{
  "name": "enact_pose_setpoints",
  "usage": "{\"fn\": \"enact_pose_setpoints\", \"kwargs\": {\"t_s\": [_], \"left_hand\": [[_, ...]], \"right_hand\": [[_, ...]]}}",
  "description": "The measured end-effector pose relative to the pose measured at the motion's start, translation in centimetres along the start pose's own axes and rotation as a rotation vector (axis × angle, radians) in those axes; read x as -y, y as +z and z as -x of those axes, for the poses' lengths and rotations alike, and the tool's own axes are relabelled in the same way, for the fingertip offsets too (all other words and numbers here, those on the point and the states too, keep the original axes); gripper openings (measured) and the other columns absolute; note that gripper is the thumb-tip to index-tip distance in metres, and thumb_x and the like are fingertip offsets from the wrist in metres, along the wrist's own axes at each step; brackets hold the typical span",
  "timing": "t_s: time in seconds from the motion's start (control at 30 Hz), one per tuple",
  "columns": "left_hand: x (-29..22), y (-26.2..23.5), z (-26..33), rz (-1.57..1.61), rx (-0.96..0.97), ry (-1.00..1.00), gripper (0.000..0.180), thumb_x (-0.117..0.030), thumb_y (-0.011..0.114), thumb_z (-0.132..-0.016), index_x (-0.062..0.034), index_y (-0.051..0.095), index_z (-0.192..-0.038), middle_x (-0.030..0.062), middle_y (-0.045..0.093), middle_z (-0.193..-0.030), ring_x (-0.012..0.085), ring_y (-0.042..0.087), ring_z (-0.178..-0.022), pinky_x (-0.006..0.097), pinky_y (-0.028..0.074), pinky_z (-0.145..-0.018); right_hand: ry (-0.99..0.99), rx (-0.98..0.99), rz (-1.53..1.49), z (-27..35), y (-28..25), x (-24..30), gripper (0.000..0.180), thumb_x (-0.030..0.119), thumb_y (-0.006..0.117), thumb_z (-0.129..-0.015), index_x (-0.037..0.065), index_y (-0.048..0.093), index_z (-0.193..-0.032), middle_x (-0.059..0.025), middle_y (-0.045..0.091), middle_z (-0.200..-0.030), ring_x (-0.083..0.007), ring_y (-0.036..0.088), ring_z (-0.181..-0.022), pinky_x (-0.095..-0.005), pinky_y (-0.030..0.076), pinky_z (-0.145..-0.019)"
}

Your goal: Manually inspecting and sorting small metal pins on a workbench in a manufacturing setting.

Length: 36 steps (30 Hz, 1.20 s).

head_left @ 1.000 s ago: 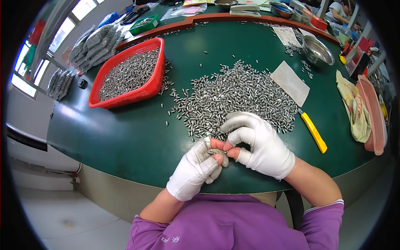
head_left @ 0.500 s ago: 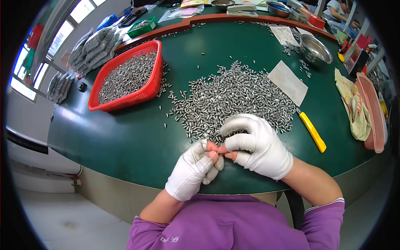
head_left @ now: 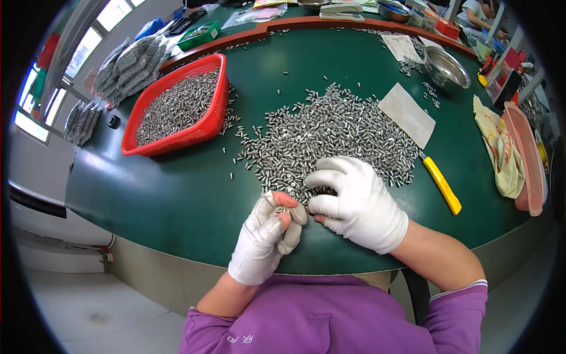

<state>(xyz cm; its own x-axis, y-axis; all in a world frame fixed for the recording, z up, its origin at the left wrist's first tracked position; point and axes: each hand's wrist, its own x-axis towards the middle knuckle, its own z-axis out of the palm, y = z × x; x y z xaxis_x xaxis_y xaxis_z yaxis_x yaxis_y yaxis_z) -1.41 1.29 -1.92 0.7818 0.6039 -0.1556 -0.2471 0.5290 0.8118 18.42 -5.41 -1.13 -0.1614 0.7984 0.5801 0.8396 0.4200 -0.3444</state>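
Observation:
A heap of small silvery metal pins (head_left: 330, 133) with rounded ends lies on the green table. Just in front of its near edge is my left hand (head_left: 262, 236), in a white glove with bare thumb and fingertip. Its fingers are curled closed around a small metal pin (head_left: 282, 209), partly hidden between them. My right hand (head_left: 356, 203), gloved the same way, bends over the heap's near edge. Thumb and index finger lie close together there; what they hold, if anything, is hidden.
Left of the heap stands a red plastic basket (head_left: 221, 109) full of like pins. Filled bags (head_left: 132, 65) are stacked behind it. To the right lie a grey card (head_left: 407, 115), a yellow-handled knife (head_left: 442, 186), a metal bowl (head_left: 447, 68) and a pink basket (head_left: 525, 159) beside a cloth.
My hands, whose fingertips met before, have come apart. The left has drawn slightly left with a metal pin in its fingers; the right has shifted a little up and left toward the heap.

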Motion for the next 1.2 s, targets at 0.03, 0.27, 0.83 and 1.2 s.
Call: {"fn": "enact_pose_setpoints", "kwargs": {"t_s": [0.03, 0.27, 0.83, 1.2], "left_hand": [[0.0, 0.0, 0.0, 0.000, 0.000, -0.001, 0.028, -0.029, 0.062, -0.098, -0.0082, 0.052, -0.114, 0.0046, 0.059, -0.095, 0.0052, 0.044, -0.062, 0.017, 0.033, -0.053], [0.2, -0.3, -0.1, -0.032, 0.045, -0.017, 0.027, -0.031, 0.062, -0.097, -0.0091, 0.053, -0.110, 0.0034, 0.058, -0.092, 0.0046, 0.040, -0.059, 0.018, 0.030, -0.050], [-0.5, 0.2, 0.0, -0.100, 0.025, -0.121, 0.023, -0.031, 0.062, -0.098, -0.0113, 0.053, -0.107, 0.0015, 0.058, -0.086, 0.0040, 0.039, -0.056, 0.019, 0.029, -0.048], [-0.8, 0.6, 0.0, -0.183, 0.032, -0.213, 0.019, -0.029, 0.057, -0.101, -0.0114, 0.053, -0.105, 0.0007, 0.058, -0.084, 0.0042, 0.042, -0.056, 0.019, 0.031, -0.049]], "right_hand": [[-0.005, 0.029, 0.022, -0.1, 0.2, 0.1, 0.019, 0.015, 0.074, -0.064, 0.011, 0.065, -0.080, -0.0064, 0.063, -0.102, -0.0281, 0.060, -0.102, -0.0427, 0.050, -0.084], [0.055, 0.016, 0.067, 0.4, 0.6, 0.3, 0.021, 0.011, 0.075, -0.063, 0.009, 0.060, -0.078, -0.0091, 0.062, -0.106, -0.0344, 0.058, -0.110, -0.0478, 0.050, -0.090], [0.040, -0.052, -0.037, 0.3, -0.1, -0.1, 0.023, 0.017, 0.076, -0.066, 0.012, 0.063, -0.084, -0.0050, 0.062, -0.106, -0.0319, 0.058, -0.110, -0.0470, 0.048, -0.090], [0.048, -0.114, -0.067, 0.2, -0.8, -0.2, 0.026, 0.017, 0.080, -0.065, 0.013, 0.066, -0.087, -0.0048, 0.062, -0.105, -0.0318, 0.061, -0.105, -0.0448, 0.049, -0.085]]}}
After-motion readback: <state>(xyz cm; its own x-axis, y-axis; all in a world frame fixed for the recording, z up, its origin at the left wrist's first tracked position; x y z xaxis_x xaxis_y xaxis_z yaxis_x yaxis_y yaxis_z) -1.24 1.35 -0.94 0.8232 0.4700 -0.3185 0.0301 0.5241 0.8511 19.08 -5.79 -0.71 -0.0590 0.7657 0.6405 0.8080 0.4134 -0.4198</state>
